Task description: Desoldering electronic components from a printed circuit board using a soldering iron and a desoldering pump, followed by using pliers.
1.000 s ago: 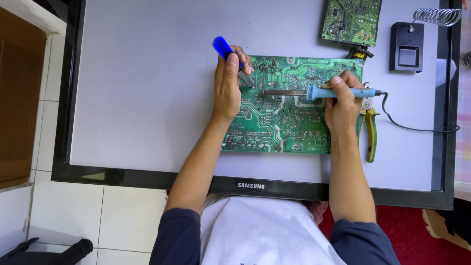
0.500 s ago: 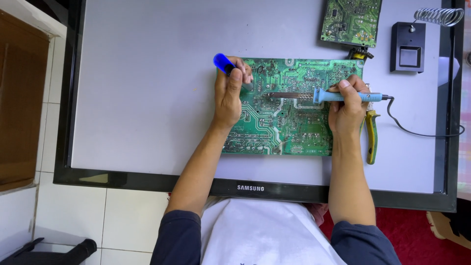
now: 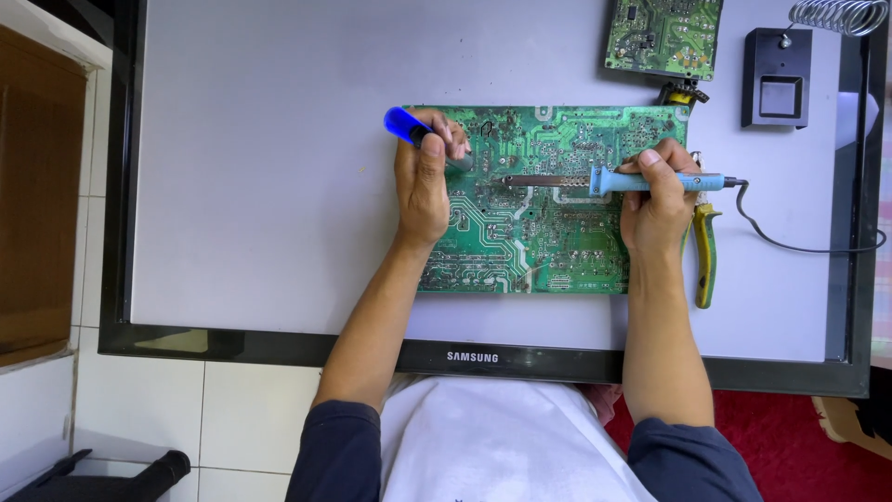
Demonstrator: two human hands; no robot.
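- A blue-handled tool (image 3: 405, 125) is gripped in the left hand (image 3: 423, 181), the fingers closed round it; its blue end sticks out up and left of the knuckles, and its working end is hidden under the fingers, so its kind cannot be told. It is judged light and stiff, best held close to the tip for control.
- The green board (image 3: 548, 232) lies flat on the worktop (image 3: 260, 186), solder side up, beneath and between both hands. The left hand rests on its upper left corner. The board is judged light, rigid and fragile: fine traces and joints can be scratched, so it would best be taken by its bare edges and kept from sliding under a resting palm.
- A soldering iron (image 3: 613, 181) is held level in the right hand (image 3: 660, 209), fingers wrapped round the light-blue grip, its dark shaft pointing left across the board toward the left hand. The metal part is presumably hot; only the grip is safe to hold. Its cord (image 3: 799, 244) trails off right and may tug at the iron.
- Yellow-handled pliers (image 3: 706, 251) lie just right of the right hand, untouched.
- Above the right hand, well apart, are a second board (image 3: 664, 35) and a black iron stand (image 3: 780, 79).
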